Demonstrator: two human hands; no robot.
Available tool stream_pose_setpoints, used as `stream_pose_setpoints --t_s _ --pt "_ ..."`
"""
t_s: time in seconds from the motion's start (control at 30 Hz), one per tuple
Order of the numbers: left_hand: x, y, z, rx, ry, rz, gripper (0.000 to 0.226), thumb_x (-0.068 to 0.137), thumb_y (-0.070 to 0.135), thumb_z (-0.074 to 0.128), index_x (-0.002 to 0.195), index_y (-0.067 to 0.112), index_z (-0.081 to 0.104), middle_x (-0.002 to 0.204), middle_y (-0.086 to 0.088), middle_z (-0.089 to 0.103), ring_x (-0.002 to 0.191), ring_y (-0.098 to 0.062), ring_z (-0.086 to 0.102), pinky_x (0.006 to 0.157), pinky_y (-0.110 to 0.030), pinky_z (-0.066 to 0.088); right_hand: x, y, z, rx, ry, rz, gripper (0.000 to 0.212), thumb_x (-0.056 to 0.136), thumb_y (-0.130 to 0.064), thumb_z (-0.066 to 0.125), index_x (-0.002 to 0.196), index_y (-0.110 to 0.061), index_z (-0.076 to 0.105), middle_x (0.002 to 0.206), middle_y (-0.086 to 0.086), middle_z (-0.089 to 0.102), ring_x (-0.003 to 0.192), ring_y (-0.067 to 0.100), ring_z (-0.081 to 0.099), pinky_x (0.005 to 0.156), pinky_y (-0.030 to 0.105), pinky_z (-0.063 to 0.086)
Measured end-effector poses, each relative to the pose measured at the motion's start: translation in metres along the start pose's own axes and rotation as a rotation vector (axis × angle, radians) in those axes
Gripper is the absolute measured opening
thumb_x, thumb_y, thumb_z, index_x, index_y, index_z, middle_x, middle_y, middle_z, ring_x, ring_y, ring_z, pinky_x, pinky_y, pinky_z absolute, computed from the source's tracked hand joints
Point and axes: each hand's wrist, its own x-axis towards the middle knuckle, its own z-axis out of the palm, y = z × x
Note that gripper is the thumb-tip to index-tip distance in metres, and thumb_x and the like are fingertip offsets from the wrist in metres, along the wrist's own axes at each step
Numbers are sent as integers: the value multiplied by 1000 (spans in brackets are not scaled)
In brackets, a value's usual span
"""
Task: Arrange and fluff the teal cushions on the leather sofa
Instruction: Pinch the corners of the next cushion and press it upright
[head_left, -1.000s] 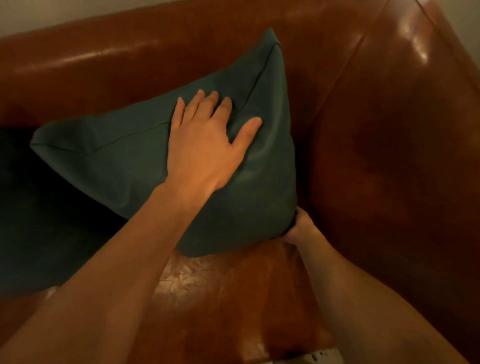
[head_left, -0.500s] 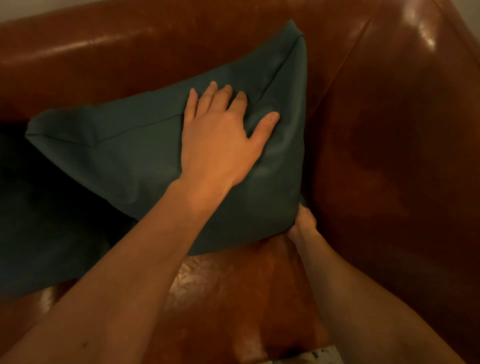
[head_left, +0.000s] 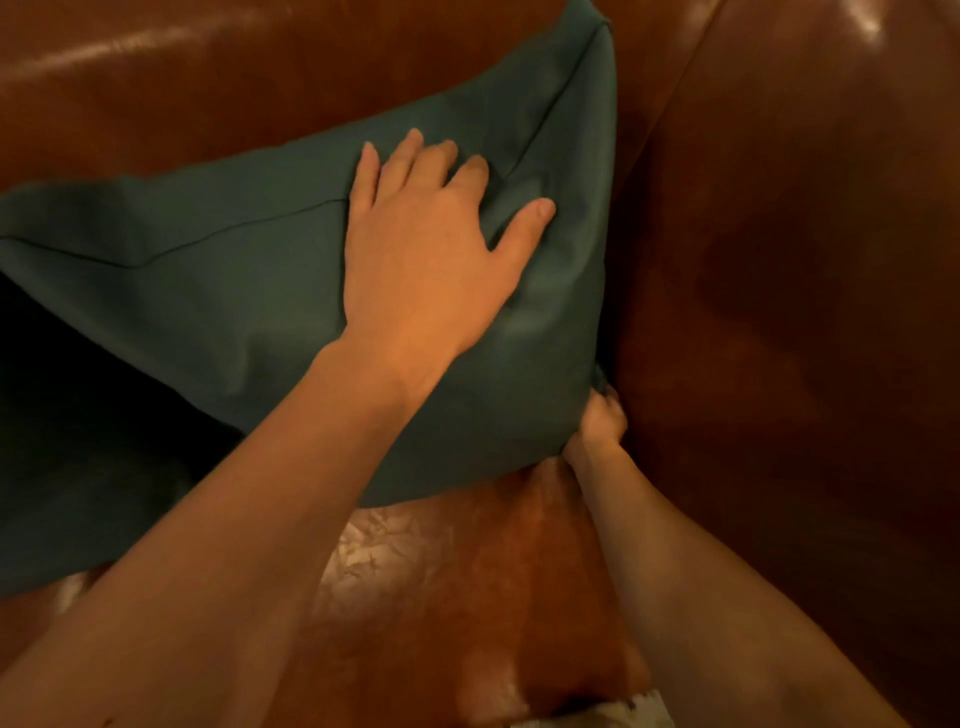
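A teal cushion (head_left: 234, 291) leans against the brown leather sofa's backrest (head_left: 182, 78), its right edge close to the armrest. My left hand (head_left: 426, 260) lies flat on the cushion's front face, fingers spread and pressing into the fabric. My right hand (head_left: 600, 421) pinches the cushion's lower right corner, down in the gap beside the armrest; its fingertips are hidden by the fabric. A second teal cushion (head_left: 78, 467) lies in shadow at the lower left, partly under the first one.
The sofa's armrest (head_left: 805, 312) rises as a tall leather wall on the right. The worn, shiny seat (head_left: 441, 597) shows below the cushion between my forearms. A pale strip of floor or cloth (head_left: 597, 714) peeks in at the bottom edge.
The cushion has shifted right and up toward the armrest corner, with my left hand riding on it. My right hand keeps hold of the lower corner.
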Motion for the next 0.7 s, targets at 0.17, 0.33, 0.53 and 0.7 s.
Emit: stream_pose_setpoints --t_s 0.17,0.33,0.53,0.7 --pt "-5 5 1 4 -7 13 68 91 66 30 136 19 52 145 -4 47 144 -23 27 119 -42 8 12 8 -3 -231 73 -68 44 89 -15 66 130 -2 56 126 14 61 115 28 59 97 37 49" --pt "1 4 2 11 -9 8 68 91 66 30 134 20 53 144 -4 48 143 -24 28 119 -43 8 -9 8 -15 -295 38 -182 45 93 -20 62 132 -1 52 129 16 58 120 29 56 99 35 44" --pt "-3 16 8 14 3 17 69 90 66 30 132 18 56 139 -5 51 142 -25 30 119 -44 9 -20 28 -29 -453 -175 -286 43 103 -36 38 125 -8 61 126 8 62 121 23 56 109 41 40" --pt "-8 28 12 18 30 50 64 92 62 29 126 17 60 132 -4 56 139 -25 34 119 -45 11 -20 9 -30 -647 -190 -229 45 104 -37 36 129 -8 59 131 13 60 123 29 53 107 40 40"
